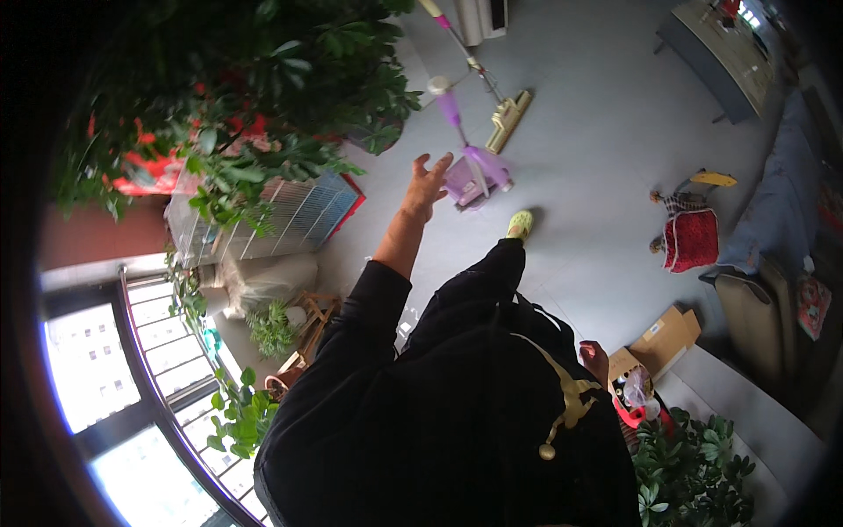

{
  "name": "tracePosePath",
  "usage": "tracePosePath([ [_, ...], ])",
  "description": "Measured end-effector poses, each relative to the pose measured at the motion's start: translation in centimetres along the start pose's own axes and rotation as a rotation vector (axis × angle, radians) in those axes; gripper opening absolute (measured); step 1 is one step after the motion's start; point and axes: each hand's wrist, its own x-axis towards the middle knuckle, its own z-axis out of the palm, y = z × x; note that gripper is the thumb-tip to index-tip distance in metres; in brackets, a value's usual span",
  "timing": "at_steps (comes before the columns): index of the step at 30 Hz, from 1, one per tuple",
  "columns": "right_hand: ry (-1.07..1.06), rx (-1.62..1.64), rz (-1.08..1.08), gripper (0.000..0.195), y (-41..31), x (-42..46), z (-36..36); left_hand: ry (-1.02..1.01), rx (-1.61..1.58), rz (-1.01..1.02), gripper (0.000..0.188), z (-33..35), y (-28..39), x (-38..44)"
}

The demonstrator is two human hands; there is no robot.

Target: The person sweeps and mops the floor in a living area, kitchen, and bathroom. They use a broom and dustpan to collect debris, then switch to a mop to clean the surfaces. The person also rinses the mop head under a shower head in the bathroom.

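Note:
My left hand [428, 181] reaches forward with its fingers apart and nothing in it. Just beyond its fingertips in the picture stands a purple long-handled dustpan [464, 181], with what looks like a broom, its handle light-topped, beside it. I cannot tell whether my fingers touch the dustpan. Behind these, a squeeze mop with a cream-coloured head [509, 122] rests on the grey floor, its pole leading up to the top edge. My right hand [595, 362] hangs low at my side, partly hidden by my black top; its fingers look curled, and no held thing shows.
A wire cage [290, 214] and large leafy plants [263, 59] are on the left, above barred windows. On the right are a small chair with a red cushion [691, 240], a blue-covered sofa [770, 191], an opened cardboard box [662, 339] and a table [721, 56]. A potted plant [695, 464] stands lower right.

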Motion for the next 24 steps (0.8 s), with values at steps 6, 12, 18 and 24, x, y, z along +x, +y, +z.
tracePosePath([
  [6, 0.060, -0.057, 0.008, 0.019, -4.1, 5.8, -8.5, -0.121, -0.007, -0.007, 0.072, 0.2, 0.9, 4.6],
  [12, -0.063, -0.109, -0.013, 0.018, -10.4, 15.8, -17.2, -0.330, -0.232, -0.328, 0.060, -1.5, 0.5, 5.9],
  [18, -0.082, 0.095, 0.089, 0.019, -15.0, 23.5, -23.2, 0.165, -0.106, -0.361, 0.045, 6.8, -0.9, 6.9],
  [24, -0.416, -0.150, 0.113, 0.015, -14.1, 32.4, -30.3, 0.348, -0.452, -0.403, 0.024, 9.6, -3.5, 8.2],
])
